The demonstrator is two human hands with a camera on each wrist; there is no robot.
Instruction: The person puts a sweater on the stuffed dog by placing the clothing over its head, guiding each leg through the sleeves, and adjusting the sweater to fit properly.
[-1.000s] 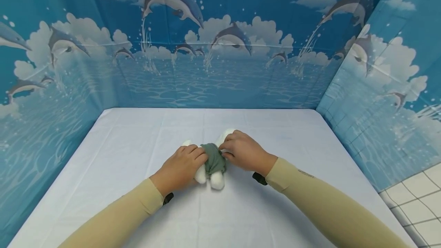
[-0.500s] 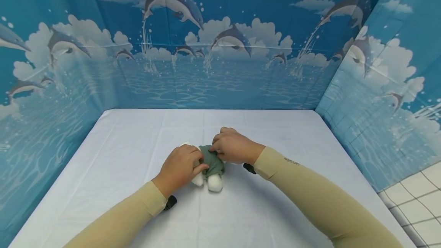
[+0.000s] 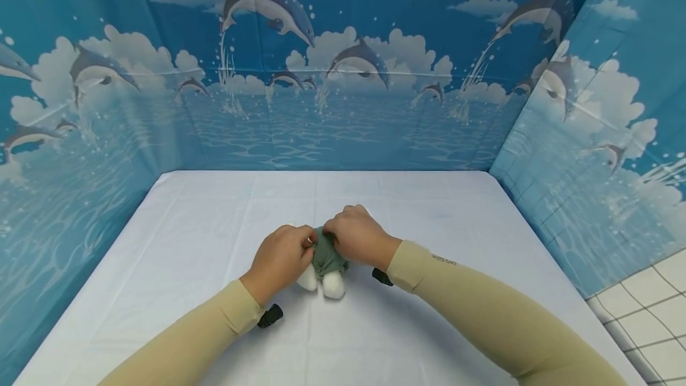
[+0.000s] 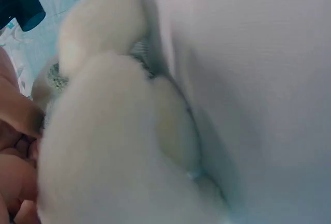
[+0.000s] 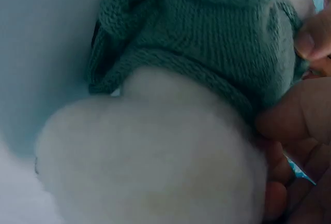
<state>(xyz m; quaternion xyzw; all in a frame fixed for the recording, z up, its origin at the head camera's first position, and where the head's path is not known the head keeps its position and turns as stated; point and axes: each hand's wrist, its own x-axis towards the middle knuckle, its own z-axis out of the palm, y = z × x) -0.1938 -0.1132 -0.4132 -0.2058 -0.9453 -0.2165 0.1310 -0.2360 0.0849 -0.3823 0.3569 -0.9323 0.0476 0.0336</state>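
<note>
A white plush toy (image 3: 334, 286) in a green knitted sweater (image 3: 326, 255) lies on the white-covered table, two stubby legs toward me. My left hand (image 3: 280, 262) pinches the sweater's left side between thumb and curled fingers. From the far right, my right hand (image 3: 360, 236) grips the garment near its upper end, hiding much of the toy there. The right wrist view shows the sweater's ribbed edge (image 5: 186, 61) beside a rounded white plush part (image 5: 150, 157), with fingertips (image 5: 282, 120) at that edge. White plush (image 4: 98, 146) fills the left wrist view's middle, and left fingers show at its side.
A white cloth (image 3: 214, 207) covers the table. Blue curtains (image 3: 343, 130) printed with dolphins enclose its back and sides. Black wrist devices (image 3: 270, 316) sit under both cuffs, and white tiles (image 3: 643, 320) show at the lower right.
My right hand has moved left over the sweater's upper part. My left hand, earlier laid over the toy's left side, has curled its fingers and now pinches the sweater.
</note>
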